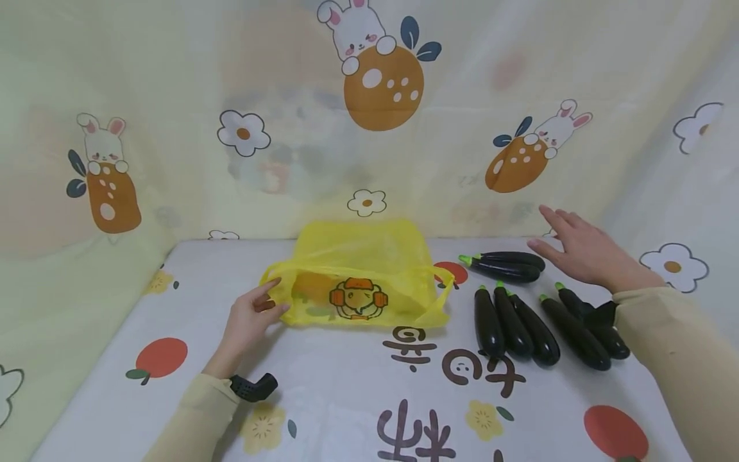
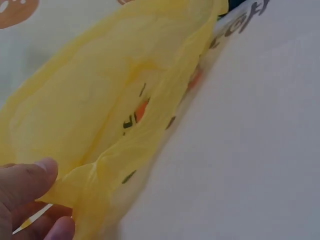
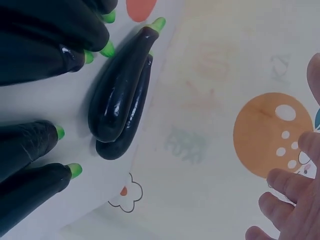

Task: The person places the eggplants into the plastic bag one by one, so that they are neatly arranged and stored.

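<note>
A yellow plastic bag with a cartoon face lies on the table, its mouth partly spread. My left hand holds the bag's left edge by the handle, thumb and fingers around the thin film; in the left wrist view the bag stretches away from that hand. To the right lie several dark eggplants with green stem ends. Above and behind them my right hand is raised, fingers spread and holding nothing. In the right wrist view its fingertips show apart from the eggplants.
Two eggplants lie side by side near the table's back edge. A printed cloth covers the table, and a patterned curtain rises directly behind the bag. More curtain stands at the left and right sides.
</note>
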`<state>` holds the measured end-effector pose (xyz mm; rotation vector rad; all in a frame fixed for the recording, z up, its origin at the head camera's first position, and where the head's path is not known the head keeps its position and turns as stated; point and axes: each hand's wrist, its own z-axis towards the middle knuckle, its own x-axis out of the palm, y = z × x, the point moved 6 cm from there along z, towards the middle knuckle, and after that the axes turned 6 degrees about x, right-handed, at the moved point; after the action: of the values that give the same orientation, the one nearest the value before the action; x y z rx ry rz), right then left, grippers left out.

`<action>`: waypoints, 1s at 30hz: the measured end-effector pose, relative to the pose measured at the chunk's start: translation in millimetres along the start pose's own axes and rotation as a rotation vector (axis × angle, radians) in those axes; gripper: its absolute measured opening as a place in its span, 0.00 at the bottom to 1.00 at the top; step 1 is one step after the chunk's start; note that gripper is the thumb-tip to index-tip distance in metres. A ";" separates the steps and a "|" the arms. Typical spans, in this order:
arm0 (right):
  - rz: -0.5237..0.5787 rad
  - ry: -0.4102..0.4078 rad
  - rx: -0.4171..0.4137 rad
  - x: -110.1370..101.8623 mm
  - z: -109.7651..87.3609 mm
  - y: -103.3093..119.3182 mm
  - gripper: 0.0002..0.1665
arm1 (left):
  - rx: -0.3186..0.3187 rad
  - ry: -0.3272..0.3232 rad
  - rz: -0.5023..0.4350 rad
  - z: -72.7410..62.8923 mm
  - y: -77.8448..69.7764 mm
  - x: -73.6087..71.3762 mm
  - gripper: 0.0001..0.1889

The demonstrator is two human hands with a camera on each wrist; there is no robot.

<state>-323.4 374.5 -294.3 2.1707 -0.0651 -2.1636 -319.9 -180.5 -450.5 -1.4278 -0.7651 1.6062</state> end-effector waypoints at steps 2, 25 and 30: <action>0.002 0.002 -0.002 0.2 0.2 -1.7 0.54 | 0.007 -0.004 -0.009 0.4 -0.4 -1.5 0.33; -0.016 0.033 0.035 13.2 -6.4 -19.9 0.56 | 0.091 0.126 -0.115 -0.9 10.9 -1.5 0.30; -0.018 0.034 0.036 15.0 -6.2 -22.9 0.56 | 0.056 0.122 -0.126 -0.4 9.6 0.6 0.31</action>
<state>-317.7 396.1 -311.2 2.2352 -0.0834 -2.1508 -321.4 -184.5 -459.1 -1.3955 -0.7196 1.4210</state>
